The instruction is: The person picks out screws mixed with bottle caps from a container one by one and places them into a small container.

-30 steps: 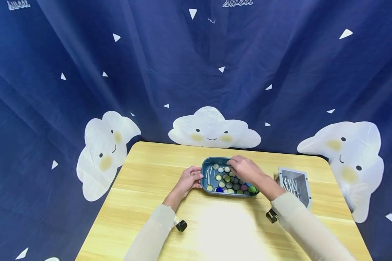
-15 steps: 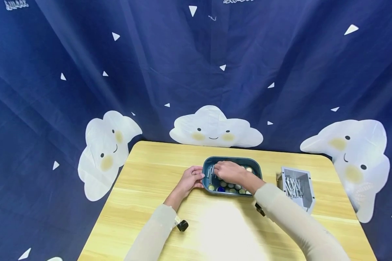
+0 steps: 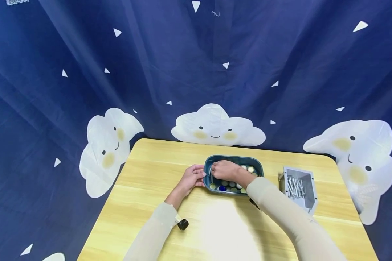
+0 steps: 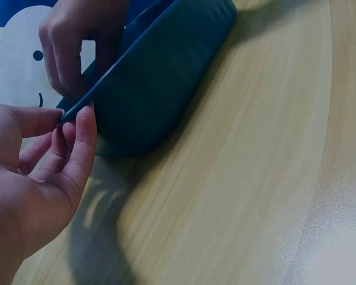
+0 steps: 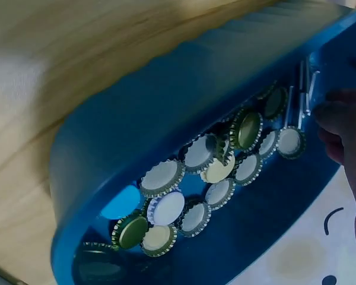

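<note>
A dark blue tray (image 3: 238,158) stands on the table, holding bottle caps (image 5: 163,177) and several thin metal nails (image 5: 301,95). My left hand (image 3: 192,177) pinches the tray's left rim, thumb on top and fingers beneath; the left wrist view shows this grip on the tray wall (image 4: 151,89). Inside the tray's left end is my right hand (image 3: 227,170), its fingers bent downward beside the nails. From the right wrist view, the right hand (image 5: 349,124) shows its fingertips close to the nail ends. Whether they pinch a nail is hidden.
To the tray's right stands a grey bin (image 3: 311,192) with a pile of nails (image 3: 295,187) in it. The wooden table (image 3: 156,174) has its back edge against a dark blue curtain (image 3: 170,54) with cloud prints.
My right hand has moved left and down from the tray's back rim, over the caps, to the nails at the left end. The left hand keeps its grip on the rim.
</note>
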Demonstrator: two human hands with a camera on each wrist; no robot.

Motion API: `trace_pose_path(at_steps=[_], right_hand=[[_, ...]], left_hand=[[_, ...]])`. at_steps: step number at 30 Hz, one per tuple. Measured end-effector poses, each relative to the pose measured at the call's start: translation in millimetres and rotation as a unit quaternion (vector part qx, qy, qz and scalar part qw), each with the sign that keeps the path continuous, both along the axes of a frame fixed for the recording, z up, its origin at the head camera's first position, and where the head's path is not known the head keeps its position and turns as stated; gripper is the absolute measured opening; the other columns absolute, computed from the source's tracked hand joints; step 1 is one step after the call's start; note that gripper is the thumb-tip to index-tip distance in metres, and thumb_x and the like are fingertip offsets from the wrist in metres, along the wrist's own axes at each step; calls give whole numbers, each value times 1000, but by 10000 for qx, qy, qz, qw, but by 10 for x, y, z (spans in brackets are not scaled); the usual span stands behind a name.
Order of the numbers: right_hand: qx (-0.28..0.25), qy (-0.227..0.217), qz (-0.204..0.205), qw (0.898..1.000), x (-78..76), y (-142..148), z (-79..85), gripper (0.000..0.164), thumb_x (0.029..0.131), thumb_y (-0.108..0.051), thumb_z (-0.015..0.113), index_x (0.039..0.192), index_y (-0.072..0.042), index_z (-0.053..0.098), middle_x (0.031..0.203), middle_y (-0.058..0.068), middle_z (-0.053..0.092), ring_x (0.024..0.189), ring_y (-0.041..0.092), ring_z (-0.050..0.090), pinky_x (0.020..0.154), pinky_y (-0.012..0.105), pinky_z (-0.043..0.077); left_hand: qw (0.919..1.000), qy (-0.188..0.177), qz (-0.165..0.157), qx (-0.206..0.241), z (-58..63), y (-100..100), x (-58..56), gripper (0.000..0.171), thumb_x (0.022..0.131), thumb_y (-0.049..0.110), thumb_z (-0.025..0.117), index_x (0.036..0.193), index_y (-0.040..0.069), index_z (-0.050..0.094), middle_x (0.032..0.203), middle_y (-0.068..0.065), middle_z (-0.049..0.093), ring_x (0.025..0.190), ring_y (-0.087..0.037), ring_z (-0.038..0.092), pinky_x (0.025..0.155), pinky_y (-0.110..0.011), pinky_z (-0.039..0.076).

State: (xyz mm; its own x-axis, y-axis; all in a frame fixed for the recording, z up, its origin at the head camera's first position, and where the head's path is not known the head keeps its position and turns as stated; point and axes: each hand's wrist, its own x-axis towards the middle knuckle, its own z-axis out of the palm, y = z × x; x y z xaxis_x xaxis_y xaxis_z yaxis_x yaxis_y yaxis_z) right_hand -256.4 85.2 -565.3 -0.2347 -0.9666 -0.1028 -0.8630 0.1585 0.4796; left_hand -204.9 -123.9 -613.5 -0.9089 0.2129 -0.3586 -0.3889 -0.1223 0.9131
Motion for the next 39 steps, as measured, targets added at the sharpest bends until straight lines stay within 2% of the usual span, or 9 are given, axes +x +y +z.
trace_pose_path(at_steps=[6,13,16,24,29,32,36,39], right_hand=[[242,50,269,9993,-24,-50,-24,15,100,-21,64,100,-21,79,100,-7,76,90,12,69,77,23,61],[492,244,382,9978,-16,-66,-92,20,97,-25,66,82,-32,77,90,-11,76,82,9,70,71,24,61],[585,208,413,9972,-12,-72,-117,23,97,-26,66,77,-33,75,85,-11,76,78,9,70,69,24,61],[637,227,534,9963,-21,-74,-149,22,95,-25,68,76,-32,74,82,-11,75,74,10,70,66,25,61],[453,289,548,9970,-29,-57,-164,22,94,-25,69,74,-32,73,80,-12,74,71,9,68,63,24,59],[221,278,502,9981,-22,-41,-170,18,95,-25,68,78,-31,74,83,-12,74,73,8,68,64,25,57],[4,44,306,9995,-12,-37,-166,11,97,-24,66,94,-23,76,94,-7,75,84,11,69,70,26,59],[-46,-138,78,9999,-11,-36,-147,14,99,-22,63,105,-17,75,101,-3,75,91,15,69,75,27,61]], left_hand=[[10000,25,-10,53,33,21,15,43,99,0,62,141,-3,51,100,-4,62,68,-12,63,58,-23,63],[10000,26,-6,-3,52,18,47,44,99,-1,61,142,-4,50,101,-6,62,68,-11,62,58,-24,62],[10000,26,-34,-20,49,23,55,46,99,0,62,143,-4,50,102,-6,63,69,-12,63,60,-25,63],[10000,55,-54,-18,32,32,57,46,100,1,62,144,-5,49,101,-4,62,70,-12,63,60,-24,63],[9999,75,-59,-34,22,36,53,47,99,1,63,144,-5,49,102,-5,62,70,-12,63,59,-23,63],[9999,102,-56,-55,23,36,45,47,99,1,63,143,-5,49,101,-4,62,69,-12,63,59,-24,63],[9999,141,-57,-68,31,27,33,46,100,0,62,143,-7,48,100,-5,61,68,-13,62,59,-24,63],[9998,172,-60,-81,34,19,25,45,100,0,61,143,-7,48,103,-8,62,69,-12,62,59,-24,64]])
